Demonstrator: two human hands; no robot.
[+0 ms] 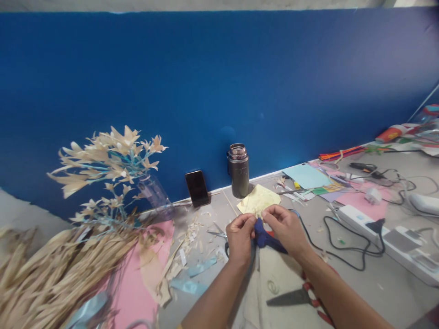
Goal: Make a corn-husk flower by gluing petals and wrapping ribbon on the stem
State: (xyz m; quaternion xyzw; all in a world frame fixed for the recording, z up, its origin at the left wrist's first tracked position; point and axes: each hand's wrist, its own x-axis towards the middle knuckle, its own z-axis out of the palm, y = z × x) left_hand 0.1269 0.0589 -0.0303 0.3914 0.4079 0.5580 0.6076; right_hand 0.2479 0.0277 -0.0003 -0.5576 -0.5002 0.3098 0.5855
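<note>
Two hands, the left hand point(240, 237) and the right hand point(286, 228), meet at a blue tool's tip point(259, 224) — fingers curled in close, though whether they pinch something small I cannot tell. Faint marking on the dark metal flask point(240, 178) is unreadable. Grey tabletop point(387, 292) meets a smooth blue wall point(206, 91); papery flowers point(128, 139) lean above crinkled, straw-coloured husks point(61, 269) — long strips, heaped.
</note>
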